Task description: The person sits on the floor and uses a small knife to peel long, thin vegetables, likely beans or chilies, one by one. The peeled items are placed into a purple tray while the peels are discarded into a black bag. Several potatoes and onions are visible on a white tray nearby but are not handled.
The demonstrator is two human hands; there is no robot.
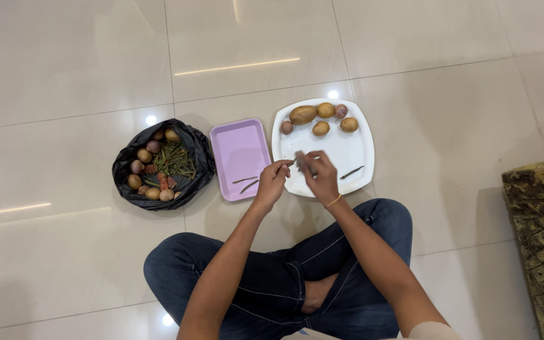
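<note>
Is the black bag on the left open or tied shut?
Open. The black bag has its mouth spread wide on the floor, so the green beans and round vegetables inside show from above.

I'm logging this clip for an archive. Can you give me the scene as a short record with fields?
Setting: person sitting cross-legged on tile floor
Left hand: pinching one end of a green bean
Right hand: on the bean's other end
White plate: potatoes, one bean piece
Purple tray: two bean pieces
Black bag: beans, potatoes, onions
</note>
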